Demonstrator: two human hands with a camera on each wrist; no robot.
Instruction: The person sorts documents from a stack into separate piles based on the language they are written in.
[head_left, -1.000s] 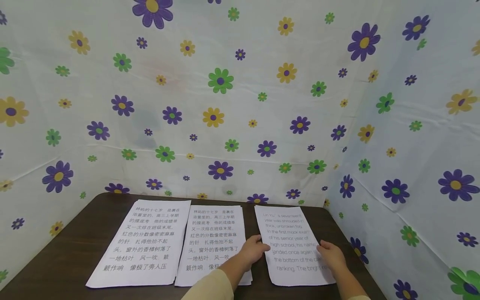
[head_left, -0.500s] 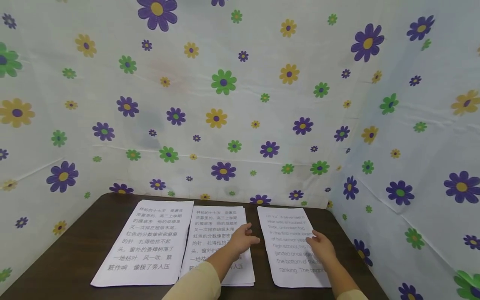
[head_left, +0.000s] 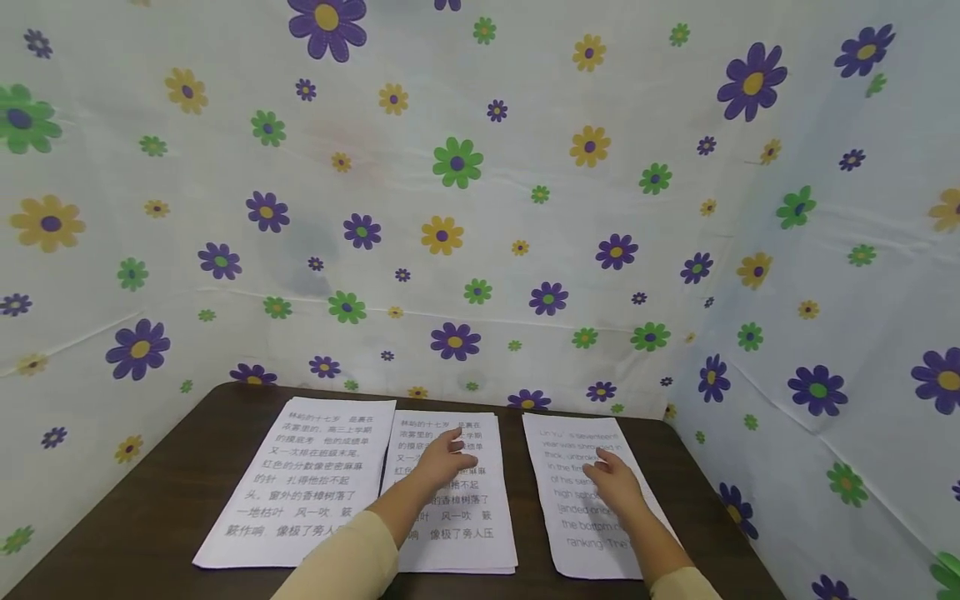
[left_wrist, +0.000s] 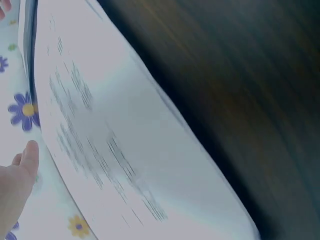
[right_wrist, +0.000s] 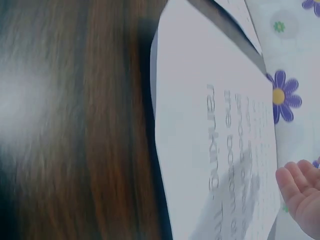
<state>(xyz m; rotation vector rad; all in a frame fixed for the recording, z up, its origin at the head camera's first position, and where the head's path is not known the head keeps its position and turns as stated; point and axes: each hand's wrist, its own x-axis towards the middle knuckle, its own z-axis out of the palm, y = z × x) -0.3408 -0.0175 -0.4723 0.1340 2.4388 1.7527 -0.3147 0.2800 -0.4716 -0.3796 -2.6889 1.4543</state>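
Three paper stacks lie side by side: a left stack (head_left: 300, 483) and a middle stack (head_left: 468, 546) printed with Chinese characters, and a right stack (head_left: 573, 537) printed in English. My left hand (head_left: 441, 463) is over the middle stack, thumb and fingers apart, holding nothing; it hides some of the print. Over the right half of the English stack is my right hand (head_left: 617, 485), fingers relaxed and nothing gripped. The right wrist view shows those fingers (right_wrist: 295, 177) apart from the sheets. In the left wrist view the thumb (left_wrist: 31, 157) stands clear of the paper (left_wrist: 165, 150).
The stacks lie on a dark wood-grain table (head_left: 127, 533) with rounded far corners. White cloth walls (head_left: 525, 108) with printed flowers rise behind it and on both sides. A narrow strip of tabletop separates the middle and right stacks.
Both hands have left the edges of the English stack. The left moved leftward over the middle stack, and the right moved inward and up over the English text. The head view has shifted slightly.
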